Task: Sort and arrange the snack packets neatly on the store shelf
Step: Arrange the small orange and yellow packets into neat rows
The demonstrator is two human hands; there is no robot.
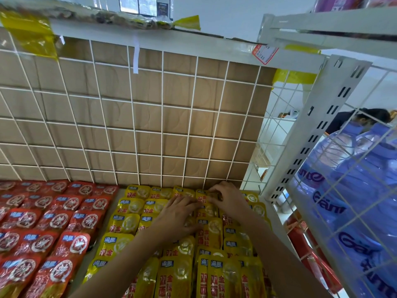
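Both hands worked at the rear of the yellow packets (126,224), which lay in overlapping rows on the right of the shelf (104,222). The red packets (53,220) lay in rows to the left.

The left hand (178,214) lay flat, fingers nearly straight, pressing on the yellow rows and gripping nothing. The right hand (225,197) had curled fingers and appeared to pinch a back packet (211,195) close to the grid (150,125). The grip was partly hidden, so its firmness could not be confirmed.

Judgement: the step in hand was seating that packet in the back row.

- Maintain the left hand's pressure so neighbouring rows do not slide.
- Square the packet with its column, label up, matching the overlap of the others.
- Release it only once it lies flat.
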